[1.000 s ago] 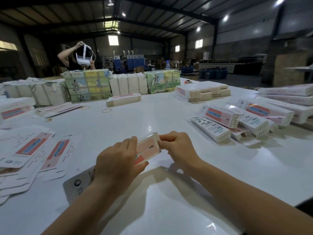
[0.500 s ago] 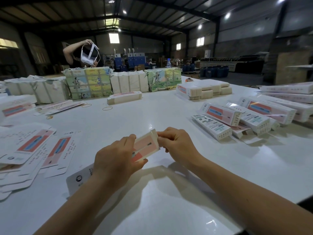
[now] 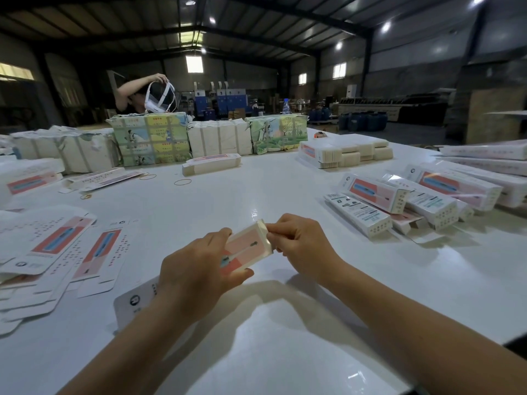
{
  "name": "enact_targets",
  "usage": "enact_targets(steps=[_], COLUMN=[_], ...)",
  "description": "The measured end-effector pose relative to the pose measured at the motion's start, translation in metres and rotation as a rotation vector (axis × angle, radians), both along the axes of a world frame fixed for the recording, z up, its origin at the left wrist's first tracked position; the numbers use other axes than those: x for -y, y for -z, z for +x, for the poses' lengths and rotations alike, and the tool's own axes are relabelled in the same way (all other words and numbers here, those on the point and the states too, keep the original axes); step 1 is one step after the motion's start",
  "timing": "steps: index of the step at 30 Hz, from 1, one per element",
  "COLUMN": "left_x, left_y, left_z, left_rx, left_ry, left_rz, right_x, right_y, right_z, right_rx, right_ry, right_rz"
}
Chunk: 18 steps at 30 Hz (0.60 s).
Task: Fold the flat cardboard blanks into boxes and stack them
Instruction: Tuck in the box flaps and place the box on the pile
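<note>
On a white warehouse table (image 3: pixel 285 323): half-formed carton (image 3: pixel 245 249) raised between both hands, left hand (image 3: pixel 196 269) gripping its body, right hand (image 3: pixel 299 240) pinching the end flap, apparently to tuck it; finished boxes (image 3: pixel 399 201) piled right.

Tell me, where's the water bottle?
The bottle stands far back in the head view, right of centre, just behind the green bundle at the far edge of the table.
</note>
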<state>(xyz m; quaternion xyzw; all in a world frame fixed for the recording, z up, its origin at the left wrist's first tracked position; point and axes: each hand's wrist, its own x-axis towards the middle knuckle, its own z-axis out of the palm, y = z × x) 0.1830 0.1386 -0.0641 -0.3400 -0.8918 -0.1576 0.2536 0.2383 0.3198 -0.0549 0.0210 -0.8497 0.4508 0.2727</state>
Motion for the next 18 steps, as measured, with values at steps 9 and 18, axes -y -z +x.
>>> enact_targets(steps=[9, 18], left_x=[-0.007, -0.014], left_y=[-0.003, -0.006], left_z=[0.002, 0.009], left_rx=[0.006, -0.013], left_ry=[-0.092, -0.184], left_rz=[0.01, 0.043], right_x=[0.01, 0.018], right_y=[0.001, 0.0], right_z=[-0.001, -0.002], right_rx=[-0.084, -0.08], right_ry=[0.093, 0.197], right_rz=[0.087, -0.342])
